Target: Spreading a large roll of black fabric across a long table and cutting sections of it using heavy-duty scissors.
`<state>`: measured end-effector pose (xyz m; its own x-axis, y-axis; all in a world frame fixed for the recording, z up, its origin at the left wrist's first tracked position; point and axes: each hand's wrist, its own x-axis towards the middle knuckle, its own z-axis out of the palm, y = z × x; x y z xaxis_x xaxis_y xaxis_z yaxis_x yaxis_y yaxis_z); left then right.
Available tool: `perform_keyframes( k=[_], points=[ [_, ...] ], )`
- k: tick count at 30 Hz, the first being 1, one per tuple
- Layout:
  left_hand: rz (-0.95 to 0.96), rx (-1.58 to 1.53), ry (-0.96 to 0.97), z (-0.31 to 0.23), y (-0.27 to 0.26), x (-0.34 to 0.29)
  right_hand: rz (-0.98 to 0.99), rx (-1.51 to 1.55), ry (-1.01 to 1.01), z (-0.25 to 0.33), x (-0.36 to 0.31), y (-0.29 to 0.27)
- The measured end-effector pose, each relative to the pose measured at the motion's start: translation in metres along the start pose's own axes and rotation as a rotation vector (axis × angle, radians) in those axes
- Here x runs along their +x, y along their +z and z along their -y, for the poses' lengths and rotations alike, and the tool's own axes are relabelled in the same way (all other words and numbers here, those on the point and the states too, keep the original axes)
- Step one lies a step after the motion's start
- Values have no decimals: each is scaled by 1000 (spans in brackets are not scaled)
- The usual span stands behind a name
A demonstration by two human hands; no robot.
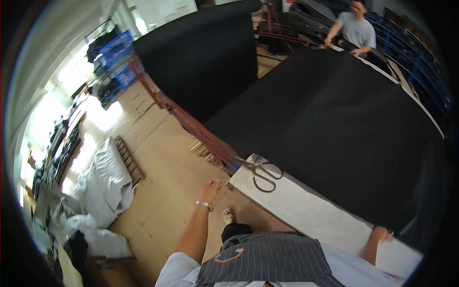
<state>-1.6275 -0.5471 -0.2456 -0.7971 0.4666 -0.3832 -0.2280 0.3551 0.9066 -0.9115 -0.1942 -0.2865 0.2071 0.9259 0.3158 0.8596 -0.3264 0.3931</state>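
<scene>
- Progress, judged from layout: black sheet (325,115) is spread over most of the white tabletop (306,205); laying-out looks largely done.
- A bare white strip is left along the near edge. No cut is visible in the sheet; edge alignment is probably what is left.
- Far edge is attended by a co-worker (356,31), both hands at the pale border there.
- Upright black material (201,57) is seen behind the red frame (191,126); whether it is joined to the sheet cannot be told.
- Scissors (262,174) are left lying at the table's near-left corner, touched by neither hand.
- Left hand (210,190): held over the floor just beside that corner; fingers partly curled, nothing seen in it, full closure can't be told.
- Right hand (381,234): placed at the sheet's near edge, fingers bent; whether cloth is pinched or merely touched can't be told.
</scene>
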Motion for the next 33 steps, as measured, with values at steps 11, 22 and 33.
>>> perform_keyframes(
  k=[11,22,33],
  points=[
    [539,-410,-506,-62,37,161,212,809,-227,256,-140,-274],
    [426,-620,-660,-104,86,166,620,1764,684,276,-118,-322],
    [268,154,1226,-194,61,207,716,1983,629,290,-117,-338]
  ],
)
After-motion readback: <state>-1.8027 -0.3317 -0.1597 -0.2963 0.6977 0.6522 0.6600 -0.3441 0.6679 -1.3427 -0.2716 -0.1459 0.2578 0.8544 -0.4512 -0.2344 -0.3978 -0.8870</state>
